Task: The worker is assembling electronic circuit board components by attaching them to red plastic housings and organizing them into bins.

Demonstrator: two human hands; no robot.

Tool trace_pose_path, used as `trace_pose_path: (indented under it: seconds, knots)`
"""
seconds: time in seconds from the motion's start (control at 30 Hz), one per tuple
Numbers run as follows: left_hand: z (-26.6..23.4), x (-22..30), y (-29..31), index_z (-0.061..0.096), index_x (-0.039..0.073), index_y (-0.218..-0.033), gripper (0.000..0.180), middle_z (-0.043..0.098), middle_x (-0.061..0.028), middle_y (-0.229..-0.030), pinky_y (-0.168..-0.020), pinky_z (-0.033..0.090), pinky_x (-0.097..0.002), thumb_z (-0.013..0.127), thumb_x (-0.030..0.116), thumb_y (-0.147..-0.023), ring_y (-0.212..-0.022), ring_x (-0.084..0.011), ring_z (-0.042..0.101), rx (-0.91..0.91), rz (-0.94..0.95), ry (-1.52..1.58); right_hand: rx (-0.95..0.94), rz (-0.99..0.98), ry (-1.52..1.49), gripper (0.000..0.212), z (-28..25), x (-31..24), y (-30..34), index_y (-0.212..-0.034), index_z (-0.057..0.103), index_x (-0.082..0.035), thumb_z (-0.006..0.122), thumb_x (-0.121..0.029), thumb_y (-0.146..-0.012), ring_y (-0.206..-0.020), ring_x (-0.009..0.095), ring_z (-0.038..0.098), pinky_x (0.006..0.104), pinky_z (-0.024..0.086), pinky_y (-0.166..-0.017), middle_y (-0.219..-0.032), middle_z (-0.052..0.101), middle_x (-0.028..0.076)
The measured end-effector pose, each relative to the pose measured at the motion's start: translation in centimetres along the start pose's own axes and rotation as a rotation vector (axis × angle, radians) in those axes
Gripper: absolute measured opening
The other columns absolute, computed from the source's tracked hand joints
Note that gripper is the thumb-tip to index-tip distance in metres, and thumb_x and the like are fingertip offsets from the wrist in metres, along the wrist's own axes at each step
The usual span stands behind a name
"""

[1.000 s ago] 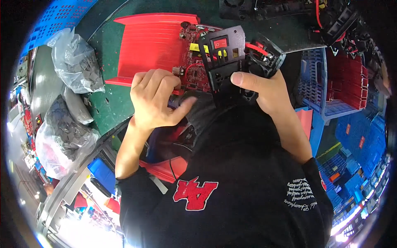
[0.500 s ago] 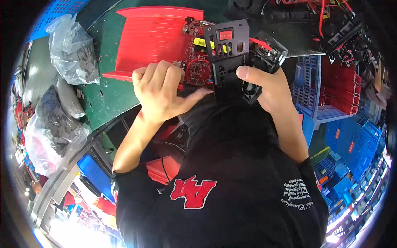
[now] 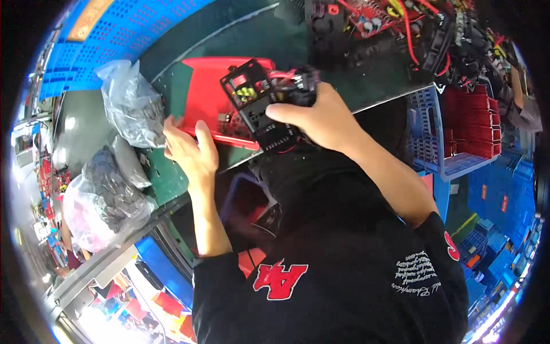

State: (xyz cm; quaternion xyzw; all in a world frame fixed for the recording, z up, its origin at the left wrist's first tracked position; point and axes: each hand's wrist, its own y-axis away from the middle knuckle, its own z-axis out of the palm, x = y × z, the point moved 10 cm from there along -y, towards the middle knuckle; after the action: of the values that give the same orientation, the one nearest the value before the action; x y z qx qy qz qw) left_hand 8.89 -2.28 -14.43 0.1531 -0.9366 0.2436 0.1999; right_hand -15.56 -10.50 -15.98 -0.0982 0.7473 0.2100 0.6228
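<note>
Holding a black module up over the green bench, just above the red tray, with a red board showing behind its frame. Gripping it with the right hand, fingers closed round its right side, thumb pressing along the lower edge. Resting the left hand open and flat near the tray's front lip, fingers spread, clamping nothing, well apart from the right.

Lying to the left, two grey bags of small parts; standing to the right, a blue crate with red pieces inside; piling up at the far bench edge, more boards and red wires.

Risking a slip: carrying the module by one side only, so tilting or dropping onto the tray seems likely if the grip loosens. Possibly snagging the red lead trailing beside it against the tray's edge.

Hiding the module's right end and underside behind the hand. Blurring the small parts on its face too much for telling apart. Not showing whether the left fingertips are touching the tray or only the mat. Blocking the near bench edge behind the dark shirt.
</note>
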Motion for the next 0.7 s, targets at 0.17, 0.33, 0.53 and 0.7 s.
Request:
trace_pose_path:
  seconds: [0.17, 0.33, 0.53, 0.7]
  knots:
    - [0.4, 0.0, 0.0, 0.039, -0.005, -0.128, 0.063, 0.055, -0.0249, -0.114, -0.092, 0.034, -0.0522, 0.056, 0.042, -0.090, -0.106, -0.0412, 0.051, 0.028, -0.034, -0.009, -0.033, -0.055, 0.365, 0.041, 2.0, -2.7, -2.1, -0.107, 0.068, -0.007, 0.070, -0.037, -0.080, -0.081, 0.033, 0.067, 0.0403, 0.049, -0.073, -0.083, 0.070, 0.016]
    - [0.2, 0.7, -0.2, 0.040, -0.004, -0.129, 0.059, 0.056, -0.0243, -0.111, -0.093, 0.036, -0.0476, 0.054, 0.041, -0.093, -0.104, -0.0382, 0.052, 0.012, -0.004, 0.012, -0.134, 0.011, 0.121, 0.048, 2.9, -2.8, -3.0, -0.108, 0.066, -0.003, 0.071, -0.037, -0.076, -0.087, 0.032, 0.068, 0.0394, 0.052, -0.080, -0.089, 0.070, 0.019]
    - [-2.2, 1.1, 2.3, 0.044, -0.009, -0.122, 0.071, 0.060, -0.0284, -0.108, -0.082, 0.047, -0.0502, 0.061, 0.051, -0.088, -0.094, -0.0481, 0.059, 0.136, -0.325, -0.026, -0.280, -0.120, -0.362, 0.061, 3.4, -2.7, -1.2, -0.128, 0.051, 0.002, 0.077, -0.012, -0.075, -0.105, 0.017, 0.057, 0.0316, 0.043, -0.094, -0.114, 0.062, 0.009]
    - [5.0, 2.4, 3.8, 0.055, -0.007, -0.110, 0.037, 0.068, -0.0188, -0.089, -0.055, 0.059, -0.0369, 0.044, 0.025, -0.096, -0.066, -0.0260, 0.071, -0.504, -0.693, 0.866, -0.446, 0.320, -0.633, 0.036, 4.7, 0.3, 0.7, -0.112, 0.059, -0.009, 0.071, -0.025, -0.083, -0.085, 0.017, 0.063, 0.0357, 0.050, -0.074, -0.100, 0.066, 0.006]
